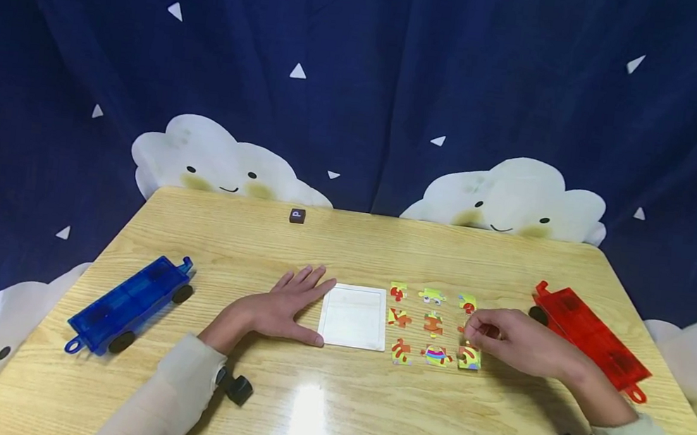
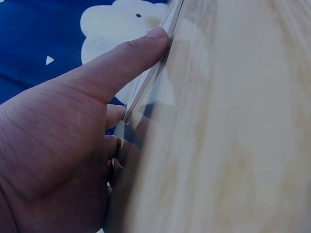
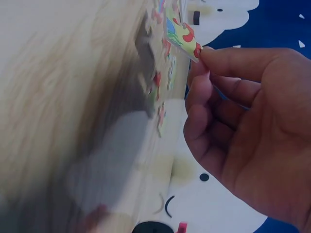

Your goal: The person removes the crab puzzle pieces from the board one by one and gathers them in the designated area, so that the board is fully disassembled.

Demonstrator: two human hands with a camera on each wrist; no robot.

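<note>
My left hand lies with its fingers spread, thumb and index finger touching the left side of a square white puzzle tray. In the left wrist view the thumb rests at the tray's edge. Between thumb and fingers, my right hand pinches one corner of a jigsaw piece, yellow with red and blue. That piece is tilted and raised off the table. Other jigsaw pieces lie spaced in rows between the tray and my right hand, which partly hides one of them.
A blue toy wagon stands at the left, and a red toy wagon at the right beyond my right wrist. Near the table's back edge sits a small black cube with a letter P. A dark blue curtain hangs behind the wooden table.
</note>
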